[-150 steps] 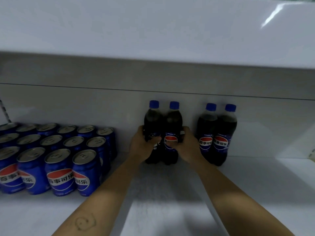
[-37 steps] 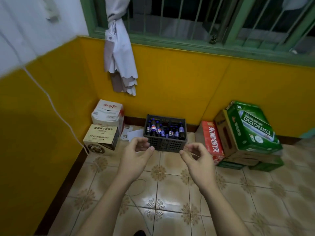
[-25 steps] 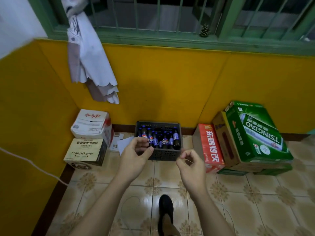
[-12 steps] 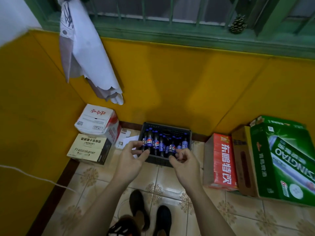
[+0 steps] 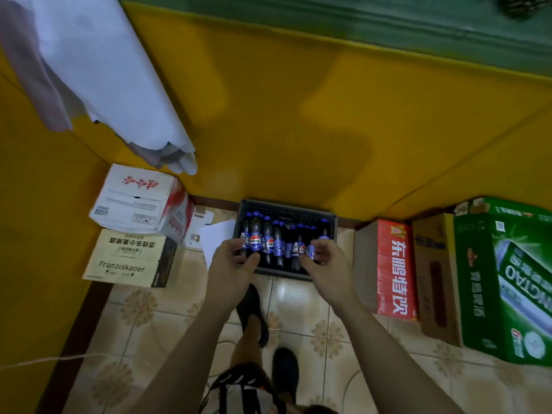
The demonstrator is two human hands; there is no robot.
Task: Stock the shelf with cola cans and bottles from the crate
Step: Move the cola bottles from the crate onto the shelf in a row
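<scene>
From the head camera, looking steeply down, the dark grey crate (image 5: 287,208) sat on the tiled floor (image 5: 298,297) with its far side against the yellow wall (image 5: 298,115). The cola bottles (image 5: 255,234) stood upright inside the crate, packed close together, with blue caps and blue labels.

Both bare forearms reached toward the crate from the near side. The left hand (image 5: 230,265) overlapped the crate's near left corner. Its fingers were loosely bent and its thumb was spread apart from them, and it clasped nothing. The right hand (image 5: 326,265) overlapped the near right corner. Its fingers were cupped a little more, also around nothing. Whether either hand touched a bottle could not be told from this angle.

Left of the crate lay a white sheet of paper (image 5: 218,238). Farther left a white carton (image 5: 139,201) sat beside a cream Franziskaner carton (image 5: 128,259). Right of the crate stood a red carton (image 5: 394,270), then a brown carton (image 5: 433,279), then a green beer carton (image 5: 507,291). Above and left of the crate a white cloth (image 5: 113,85) hung down the wall. On the near side of the crate were the person's two dark shoes (image 5: 253,312).
</scene>
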